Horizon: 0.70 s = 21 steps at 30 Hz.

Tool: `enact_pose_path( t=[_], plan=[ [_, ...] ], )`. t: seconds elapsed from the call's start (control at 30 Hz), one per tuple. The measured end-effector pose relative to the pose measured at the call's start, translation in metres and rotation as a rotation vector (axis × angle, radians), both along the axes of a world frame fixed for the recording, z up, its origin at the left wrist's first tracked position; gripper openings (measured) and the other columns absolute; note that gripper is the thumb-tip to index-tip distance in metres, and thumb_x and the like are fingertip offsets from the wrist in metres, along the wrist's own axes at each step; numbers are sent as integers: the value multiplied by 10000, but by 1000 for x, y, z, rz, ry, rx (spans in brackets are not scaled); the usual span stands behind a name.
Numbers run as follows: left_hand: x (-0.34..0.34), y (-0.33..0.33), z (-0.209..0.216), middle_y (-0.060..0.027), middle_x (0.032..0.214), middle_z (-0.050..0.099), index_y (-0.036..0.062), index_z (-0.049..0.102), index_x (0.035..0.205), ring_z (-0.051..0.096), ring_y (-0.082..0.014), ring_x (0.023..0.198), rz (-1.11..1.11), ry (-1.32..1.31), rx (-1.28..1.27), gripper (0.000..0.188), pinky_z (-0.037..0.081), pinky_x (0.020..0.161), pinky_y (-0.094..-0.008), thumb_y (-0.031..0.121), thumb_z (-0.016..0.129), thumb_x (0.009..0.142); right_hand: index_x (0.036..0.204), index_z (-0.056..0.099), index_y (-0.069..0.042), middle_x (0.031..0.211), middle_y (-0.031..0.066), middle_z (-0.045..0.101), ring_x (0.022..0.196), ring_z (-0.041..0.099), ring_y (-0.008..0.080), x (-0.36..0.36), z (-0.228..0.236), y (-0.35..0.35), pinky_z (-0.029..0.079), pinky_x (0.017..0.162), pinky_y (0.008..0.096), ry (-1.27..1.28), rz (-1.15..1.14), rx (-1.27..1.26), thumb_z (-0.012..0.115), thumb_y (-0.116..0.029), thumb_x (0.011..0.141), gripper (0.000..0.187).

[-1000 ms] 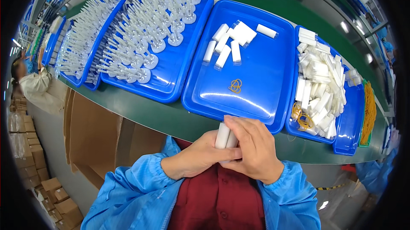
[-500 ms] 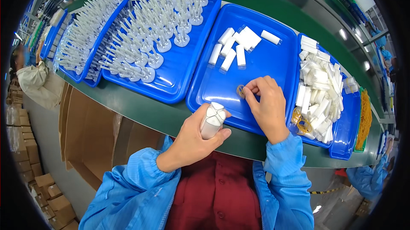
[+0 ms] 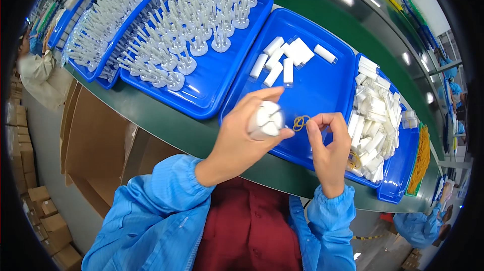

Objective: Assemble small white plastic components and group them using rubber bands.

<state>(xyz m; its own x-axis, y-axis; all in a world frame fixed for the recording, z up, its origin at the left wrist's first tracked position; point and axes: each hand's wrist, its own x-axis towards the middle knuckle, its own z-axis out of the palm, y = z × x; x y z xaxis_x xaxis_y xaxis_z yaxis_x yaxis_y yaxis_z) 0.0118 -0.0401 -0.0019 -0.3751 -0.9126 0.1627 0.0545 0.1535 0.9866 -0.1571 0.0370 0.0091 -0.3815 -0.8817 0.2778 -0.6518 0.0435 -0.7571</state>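
Note:
Held in my left hand [image 3: 229, 137] is a round bundle of white pieces [image 3: 265, 119], their wedge-shaped ends facing up. The fingers wrap round its sides. Just right of it, my right hand [image 3: 330, 145] pinches a tan rubber band [image 3: 300, 123] between thumb and fingertips, and the loose loops dangle toward the bundle. Both hands are over the near part of a blue tray [image 3: 322, 97]. Farther back in this tray lie several white blocks [image 3: 288, 71] in clear film, some side by side.
To the right, another blue tray holds a heap of white pieces [image 3: 374, 120] with yellow rubber bands [image 3: 354, 160] at its near end. Beyond is a green tray of orange bands [image 3: 418, 162]. Blue trays of clear stemmed parts [image 3: 199, 44] stand left; cardboard [image 3: 93, 145] leans below the table.
My left hand has risen and tipped the bundle, so its end shows more fully. My right hand has shifted right and nearer, and the rubber band's loops are now more visible.

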Motion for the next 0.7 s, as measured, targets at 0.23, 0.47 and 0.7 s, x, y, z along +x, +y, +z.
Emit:
enact_pose_path(
  t=[0.23, 0.47, 0.7],
  plan=[
    [-14, -13, 1, -112, 886, 717, 37, 586, 892, 687, -140, 834, -75, 208, 258, 204, 557, 755, -287, -36, 766, 828, 842, 512, -56, 893, 54, 547, 854, 509, 215, -4, 12, 16, 419, 842, 361, -1024, 159, -205, 601, -172, 908, 161],
    [-19, -1, 1, -56, 835, 684, 38, 595, 903, 660, -118, 810, -123, 184, 291, 191, 538, 747, -281, 12, 773, 837, 936, 503, -86, 953, 79, 571, 952, 514, 224, -15, 6, 11, 396, 934, 382, -1911, 448, -641, 533, -195, 958, 115],
    [-21, 9, 12, -37, 860, 689, 32, 645, 928, 630, -76, 824, -333, 68, 258, 157, 526, 755, -260, 14, 772, 838, 1477, 380, 13, 1459, 191, 504, 1243, 587, 310, -5, -17, -11, 451, 1065, 421, -345, 39, -276, 762, -112, 855, 740]
  ],
)
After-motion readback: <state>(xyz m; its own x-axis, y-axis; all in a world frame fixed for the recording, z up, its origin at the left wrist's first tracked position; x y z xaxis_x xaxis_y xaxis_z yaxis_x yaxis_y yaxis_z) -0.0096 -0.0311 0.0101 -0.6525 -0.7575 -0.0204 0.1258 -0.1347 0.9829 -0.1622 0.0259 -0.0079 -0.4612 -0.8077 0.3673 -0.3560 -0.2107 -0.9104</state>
